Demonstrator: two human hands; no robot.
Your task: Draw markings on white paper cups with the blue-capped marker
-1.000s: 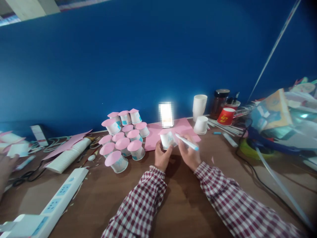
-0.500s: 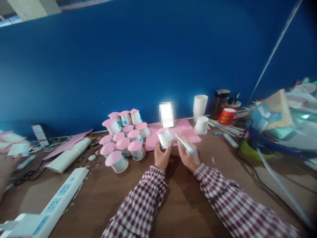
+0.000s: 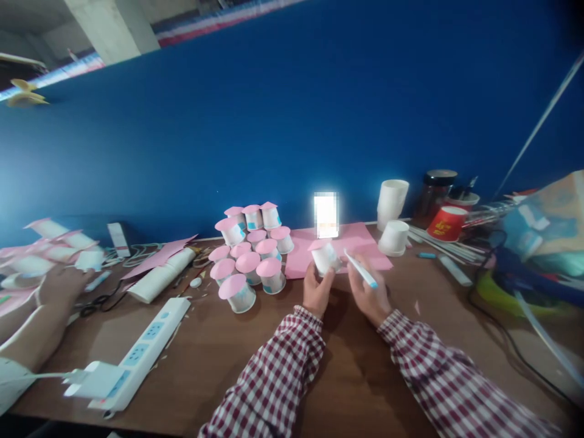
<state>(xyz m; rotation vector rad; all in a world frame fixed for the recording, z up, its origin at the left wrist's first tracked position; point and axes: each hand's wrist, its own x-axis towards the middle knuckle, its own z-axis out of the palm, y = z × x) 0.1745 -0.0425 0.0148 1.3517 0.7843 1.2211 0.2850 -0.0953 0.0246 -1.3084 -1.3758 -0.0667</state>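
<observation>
My left hand [image 3: 318, 291] is closed around a white paper cup [image 3: 325, 259], tilted, with a pink paper cone on its top. In my right hand [image 3: 370, 297] is a white marker with a blue end [image 3: 364, 272]; its tip points toward the cup, a small gap apart. Under and behind the cup lies a pink paper sheet [image 3: 296, 255]. To the left stand several upturned paper cups with pink paper tops [image 3: 240, 293], some with blue marks on their sides. A bright, blurred-out upright screen [image 3: 326, 216] stands at the back of the sheet.
White cups [image 3: 394, 238], a red cup [image 3: 447, 224] and a dark-lidded jar [image 3: 435, 194] stand back right, near a cluttered bag. At left lie a power strip [image 3: 141, 359] and a long stack of cups [image 3: 162, 277]. Another person's hand [image 3: 64, 289] is among cups far left.
The view has shifted, so everything sits farther right and more of the left side shows. My hands keep the same hold on the cup and the marker.
</observation>
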